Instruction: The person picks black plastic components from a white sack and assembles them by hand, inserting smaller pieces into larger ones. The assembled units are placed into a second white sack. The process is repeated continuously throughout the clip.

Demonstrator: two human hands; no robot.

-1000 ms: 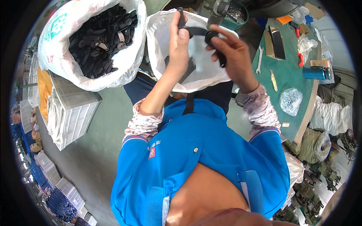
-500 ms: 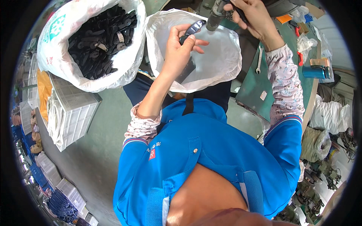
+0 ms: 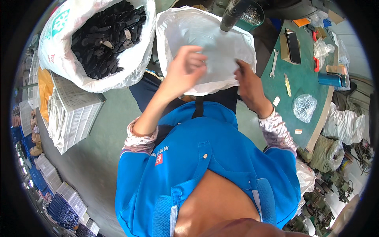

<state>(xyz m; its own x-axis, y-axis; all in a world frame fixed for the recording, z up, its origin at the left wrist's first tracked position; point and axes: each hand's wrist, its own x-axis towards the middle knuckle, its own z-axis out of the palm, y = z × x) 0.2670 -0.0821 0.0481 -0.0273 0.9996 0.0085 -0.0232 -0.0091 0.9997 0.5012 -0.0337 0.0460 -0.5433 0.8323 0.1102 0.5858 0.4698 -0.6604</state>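
My left hand (image 3: 183, 73) is over the near left part of an open white plastic bag (image 3: 213, 83). Its fingers are loosely curled and slightly blurred, the thumb apart, and no object shows in it. My right hand (image 3: 252, 89) is at the bag's right rim, smeared by motion. A dark blurred shape at its fingertips cannot be made out. Above the bag's far side hangs a dark metal cylinder (image 3: 229, 19) of a machine. At the left, a second white bag (image 3: 138, 71) is filled with black flat parts (image 3: 102, 43) with round ends.
A green table (image 3: 276, 85) on the right bears a wrench (image 3: 273, 63), a phone-like dark slab (image 3: 293, 45), a yellow cutter (image 3: 287, 85), a clear bag of small parts (image 3: 304, 107) and a blue bottle (image 3: 331, 79). A green tub (image 3: 258, 24) of small metal pieces stands beside the cylinder. White crates (image 3: 79, 114) stand at left.
My right hand has come down from beside the metal cylinder to the bag's right rim. My left hand has moved lower, and the shiny black piece it held no longer shows in it.
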